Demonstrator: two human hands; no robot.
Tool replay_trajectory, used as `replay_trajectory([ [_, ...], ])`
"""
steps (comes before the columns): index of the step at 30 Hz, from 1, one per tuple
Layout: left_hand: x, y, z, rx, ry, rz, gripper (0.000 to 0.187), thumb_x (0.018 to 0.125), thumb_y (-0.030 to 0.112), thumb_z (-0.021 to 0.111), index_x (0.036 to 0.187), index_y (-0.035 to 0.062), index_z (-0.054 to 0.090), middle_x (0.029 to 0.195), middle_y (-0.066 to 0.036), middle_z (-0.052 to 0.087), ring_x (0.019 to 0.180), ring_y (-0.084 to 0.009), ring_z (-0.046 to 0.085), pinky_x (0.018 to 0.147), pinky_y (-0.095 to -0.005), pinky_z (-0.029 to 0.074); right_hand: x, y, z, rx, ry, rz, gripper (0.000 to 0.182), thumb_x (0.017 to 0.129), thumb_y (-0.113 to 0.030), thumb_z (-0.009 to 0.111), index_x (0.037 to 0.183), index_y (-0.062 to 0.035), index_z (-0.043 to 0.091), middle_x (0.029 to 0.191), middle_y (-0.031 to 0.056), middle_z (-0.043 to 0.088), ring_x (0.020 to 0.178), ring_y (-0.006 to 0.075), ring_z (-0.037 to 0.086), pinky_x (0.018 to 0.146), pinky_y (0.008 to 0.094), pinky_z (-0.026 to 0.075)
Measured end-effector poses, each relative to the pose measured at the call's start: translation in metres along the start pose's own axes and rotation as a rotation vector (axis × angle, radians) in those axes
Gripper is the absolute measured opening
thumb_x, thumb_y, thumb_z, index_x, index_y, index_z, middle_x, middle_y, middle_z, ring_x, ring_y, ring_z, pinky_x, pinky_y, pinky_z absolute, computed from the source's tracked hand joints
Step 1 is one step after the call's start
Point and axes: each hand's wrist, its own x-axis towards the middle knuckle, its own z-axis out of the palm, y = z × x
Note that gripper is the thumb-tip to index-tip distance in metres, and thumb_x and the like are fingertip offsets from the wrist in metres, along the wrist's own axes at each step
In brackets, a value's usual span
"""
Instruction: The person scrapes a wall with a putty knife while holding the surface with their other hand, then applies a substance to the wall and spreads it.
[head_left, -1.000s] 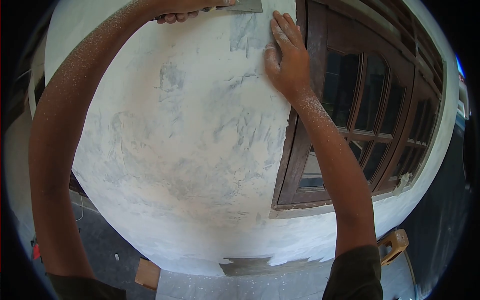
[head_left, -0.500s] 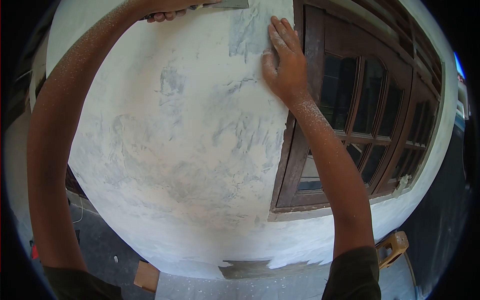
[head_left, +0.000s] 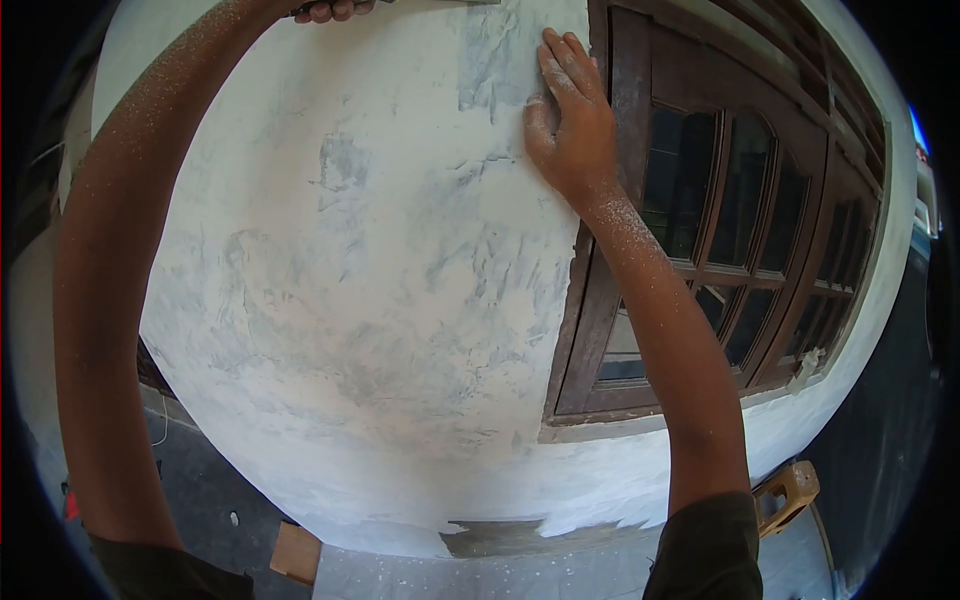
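Observation:
At the top edge, my left hand (head_left: 335,10) is closed around the handle of a putty knife, and the view cuts off most of both. Only a thin strip of the putty knife's metal blade (head_left: 475,2) shows, close to the wall. My right hand (head_left: 575,125) lies open against the white, patchy wall (head_left: 400,250), beside the brown wooden window frame (head_left: 627,110). White dust covers its fingers and wrist. Grey smears and rough ridges mark the wall's coating, with a greyer patch (head_left: 488,70) just left of my right fingertips.
Glass panes (head_left: 680,180) fill the window at the right. Below, a yellowish stool (head_left: 790,495) stands by the wall at right, and a brown block (head_left: 295,552) lies on the floor at left. White specks dot the grey floor (head_left: 400,578).
My left hand and the putty knife have moved slightly up, so less of them shows. My right hand stays in nearly the same place on the wall.

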Motion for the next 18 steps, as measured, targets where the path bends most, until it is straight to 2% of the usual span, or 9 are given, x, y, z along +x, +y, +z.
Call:
replay_trajectory([
  [3,0.0,0.002,0.011,-0.048,0.023,-0.027,0.076,0.087,0.079,0.056,0.084,0.0029,0.062,0.057,0.0,0.047,0.045,-0.0127,0.039,0.041,-0.0327,0.03,-0.001,-0.001,0.0,0.021,-0.019,0.025,0.051,0.086,-0.002,0.056,0.138,0.002,0.057,0.153,0.0132,0.049,0.148,0.0323,0.036,0.123,0.048,0.025],
  [6,-0.002,0.0,0.015,-0.115,0.05,-0.008,0.073,0.088,0.078,0.056,0.08,0.0057,0.061,0.057,0.0,0.047,0.045,-0.0129,0.04,0.041,-0.0328,0.03,0.001,0.0,0.0,-0.049,-0.014,-0.01,0.05,0.083,-0.005,0.059,0.133,0.0044,0.06,0.15,0.0153,0.051,0.146,0.0327,0.039,0.121,0.0493,0.03],
  [12,0.012,-0.002,0.02,-0.168,-0.003,0.022,0.07,0.087,0.079,0.057,0.078,0.0094,0.061,0.056,0.001,0.046,0.045,-0.0128,0.039,0.042,-0.0327,0.03,0.0,0.001,-0.002,-0.034,-0.035,-0.018,0.052,0.084,-0.005,0.058,0.136,0.0024,0.059,0.152,0.0141,0.049,0.147,0.0318,0.037,0.122,0.049,0.028],
  [16,0.014,0.015,0.016,-0.265,0.004,0.157,0.069,0.088,0.077,0.057,0.082,0.0087,0.062,0.056,0.001,0.045,0.045,-0.0123,0.038,0.042,-0.0325,0.029,0.003,0.004,-0.002,-0.074,-0.045,-0.013,0.052,0.085,-0.006,0.058,0.137,0.0022,0.058,0.153,0.0135,0.048,0.147,0.0316,0.036,0.123,0.0484,0.027],
  [18,-0.001,0.015,0.011,-0.157,0.017,0.031,0.072,0.088,0.078,0.057,0.088,0.0062,0.064,0.056,0.001,0.045,0.045,-0.0119,0.038,0.042,-0.0316,0.029,-0.001,0.001,-0.002,-0.038,-0.057,0.011,0.052,0.085,-0.006,0.058,0.137,0.0023,0.057,0.154,0.013,0.047,0.148,0.0315,0.036,0.123,0.0481,0.027],
])
